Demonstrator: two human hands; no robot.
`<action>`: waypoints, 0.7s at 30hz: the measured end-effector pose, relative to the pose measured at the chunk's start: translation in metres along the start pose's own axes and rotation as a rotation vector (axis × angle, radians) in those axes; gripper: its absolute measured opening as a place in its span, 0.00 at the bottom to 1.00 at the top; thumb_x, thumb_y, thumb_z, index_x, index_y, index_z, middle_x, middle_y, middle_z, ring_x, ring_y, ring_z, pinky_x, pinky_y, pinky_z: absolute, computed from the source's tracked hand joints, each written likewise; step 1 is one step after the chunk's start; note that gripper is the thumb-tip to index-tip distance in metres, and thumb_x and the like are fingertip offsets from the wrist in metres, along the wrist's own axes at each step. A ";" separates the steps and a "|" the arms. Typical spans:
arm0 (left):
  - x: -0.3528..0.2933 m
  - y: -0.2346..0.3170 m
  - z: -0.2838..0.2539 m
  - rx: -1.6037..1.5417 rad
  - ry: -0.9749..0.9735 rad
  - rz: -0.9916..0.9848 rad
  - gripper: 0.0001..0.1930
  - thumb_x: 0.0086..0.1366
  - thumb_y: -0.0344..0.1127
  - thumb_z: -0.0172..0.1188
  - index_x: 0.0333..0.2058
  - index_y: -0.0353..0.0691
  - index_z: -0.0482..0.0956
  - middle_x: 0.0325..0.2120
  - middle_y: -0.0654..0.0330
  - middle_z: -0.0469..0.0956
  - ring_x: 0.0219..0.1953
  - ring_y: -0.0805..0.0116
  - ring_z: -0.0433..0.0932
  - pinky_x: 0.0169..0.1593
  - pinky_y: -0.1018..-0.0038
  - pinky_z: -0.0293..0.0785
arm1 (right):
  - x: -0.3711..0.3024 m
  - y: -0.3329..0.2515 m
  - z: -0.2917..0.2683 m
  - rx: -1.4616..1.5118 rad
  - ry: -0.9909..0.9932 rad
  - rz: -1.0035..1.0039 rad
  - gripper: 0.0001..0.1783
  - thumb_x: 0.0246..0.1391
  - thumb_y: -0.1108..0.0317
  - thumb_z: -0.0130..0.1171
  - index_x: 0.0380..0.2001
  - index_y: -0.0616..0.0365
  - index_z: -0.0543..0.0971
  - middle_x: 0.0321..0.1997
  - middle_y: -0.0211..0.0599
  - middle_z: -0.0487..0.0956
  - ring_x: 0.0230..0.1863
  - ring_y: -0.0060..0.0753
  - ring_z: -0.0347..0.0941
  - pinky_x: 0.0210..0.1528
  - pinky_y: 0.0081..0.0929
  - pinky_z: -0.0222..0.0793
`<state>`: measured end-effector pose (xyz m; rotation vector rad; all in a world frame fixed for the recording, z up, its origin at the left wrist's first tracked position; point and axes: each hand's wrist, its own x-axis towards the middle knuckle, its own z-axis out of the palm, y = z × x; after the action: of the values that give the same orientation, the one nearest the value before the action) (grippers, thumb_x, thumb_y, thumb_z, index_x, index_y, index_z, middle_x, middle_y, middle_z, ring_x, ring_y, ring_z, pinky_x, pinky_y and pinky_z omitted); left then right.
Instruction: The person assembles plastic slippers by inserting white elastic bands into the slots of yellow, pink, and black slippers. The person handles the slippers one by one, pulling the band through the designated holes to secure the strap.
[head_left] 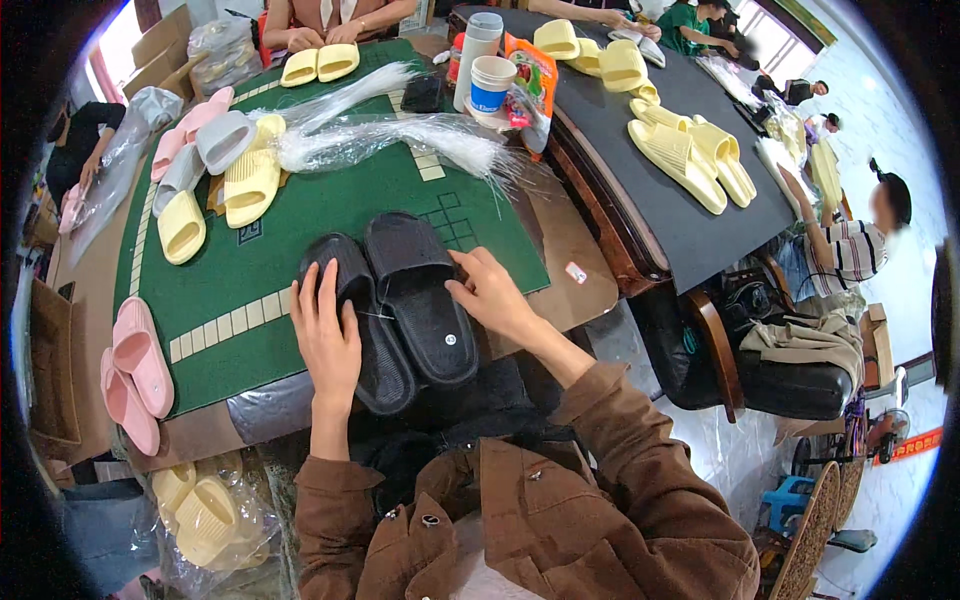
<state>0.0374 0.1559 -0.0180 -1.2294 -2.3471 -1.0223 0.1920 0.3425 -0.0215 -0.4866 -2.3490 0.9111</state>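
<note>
A pair of black slide slippers [420, 300] lies side by side at the table's near edge, open toes away from me. A thin clear strand [375, 315] crosses between the two. My left hand [325, 335] rests along the outer side of the left slipper, fingers stretched out and apart. At the right slipper's strap, my right hand [492, 297] has its thumb and bent fingers closed on the outer edge. A small round white sticker [450, 340] marks that slipper's heel. Beyond the pair, a bundle of clear plastic ties [420, 142] spreads over the green mat [290, 255].
Pink slippers [137, 365] lie at the mat's left edge; grey [226, 140] and yellow ones [182, 228] sit farther back. A paper cup [491, 85] stands at the far side. Yellow pairs [680, 160] cover the dark table [720, 250] on the right. Other people work around both tables.
</note>
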 end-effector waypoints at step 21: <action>-0.003 -0.004 -0.004 -0.022 -0.020 0.011 0.32 0.58 0.24 0.55 0.62 0.48 0.64 0.61 0.51 0.62 0.63 0.38 0.57 0.65 0.50 0.55 | 0.077 0.071 -0.082 -0.530 0.270 -0.419 0.06 0.51 0.71 0.56 0.32 0.55 0.81 0.40 0.32 0.79 0.44 0.37 0.74 0.44 0.31 0.72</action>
<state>0.0357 0.1503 -0.0188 -1.2649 -2.3470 -1.0399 0.1923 0.4724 0.0079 -0.2736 -2.2942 0.0218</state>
